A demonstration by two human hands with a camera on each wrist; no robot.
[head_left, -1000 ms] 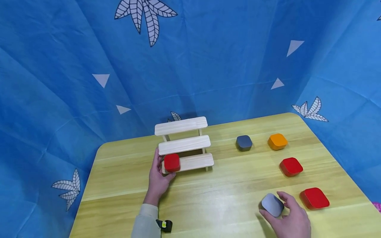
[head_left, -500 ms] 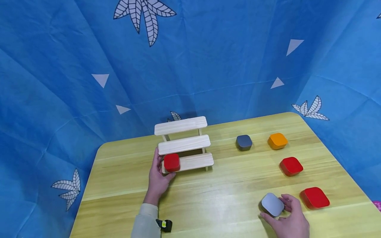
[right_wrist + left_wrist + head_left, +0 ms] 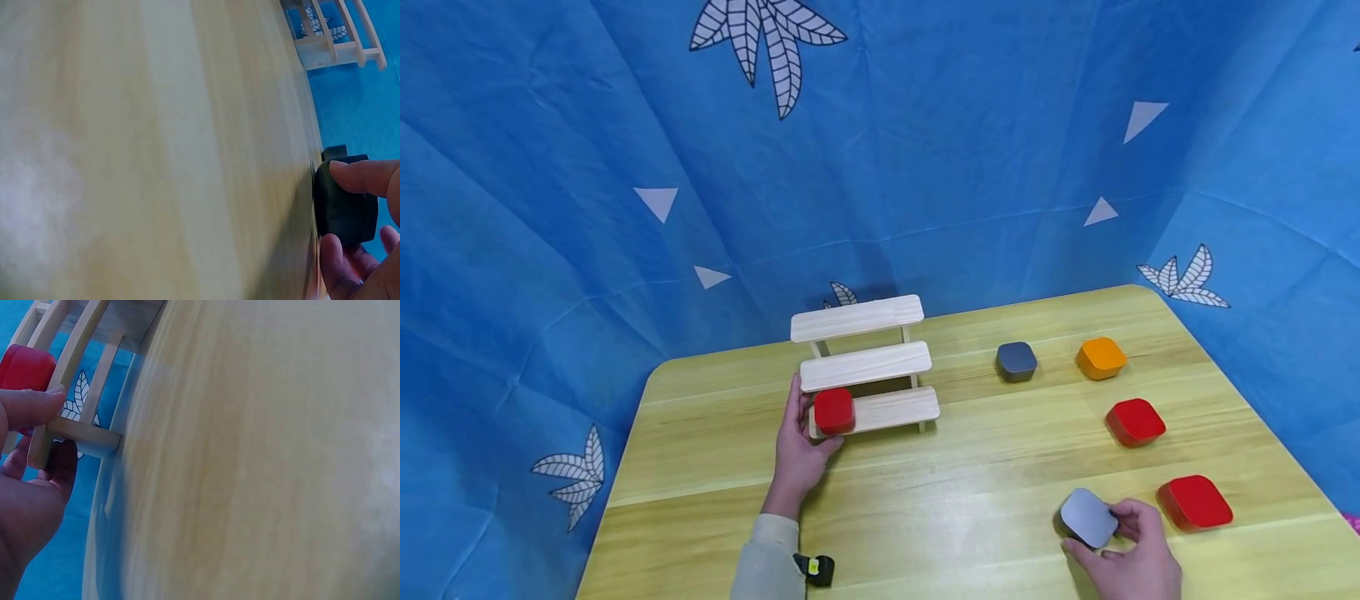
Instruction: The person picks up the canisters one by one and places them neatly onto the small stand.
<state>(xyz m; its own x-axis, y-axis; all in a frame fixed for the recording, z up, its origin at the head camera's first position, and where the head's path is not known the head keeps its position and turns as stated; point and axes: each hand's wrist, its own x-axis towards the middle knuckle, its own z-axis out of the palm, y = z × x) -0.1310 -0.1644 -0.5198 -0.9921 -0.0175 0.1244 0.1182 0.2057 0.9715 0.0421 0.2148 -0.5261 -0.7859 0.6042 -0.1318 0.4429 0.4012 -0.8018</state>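
Observation:
My left hand [image 3: 801, 458] grips the left end of a three-tier wooden display shelf [image 3: 895, 407]. In the left wrist view the thumb lies along the lowest board, close to a red block [image 3: 26, 367], with the fingers [image 3: 62, 469] underneath. That rounded red block [image 3: 834, 411] sits on the lowest tier's left end. My right hand [image 3: 1138, 554] pinches a rounded grey block [image 3: 1086, 518] at the table's front right. In the right wrist view this block [image 3: 345, 203] looks dark, with the thumb [image 3: 362, 176] on one side and fingers opposite.
Toward the right of the wooden table [image 3: 970, 467] stand a dark grey-blue block [image 3: 1016, 362], an orange block [image 3: 1101, 358] and two red blocks, one farther back [image 3: 1136, 422] and one nearer [image 3: 1195, 502]. A blue patterned cloth [image 3: 880, 167] hangs behind.
My right hand has drawn slightly back to the right along the grey block, thumb and fingers now nearer its right side. The block, the shelf and my left hand stay put.

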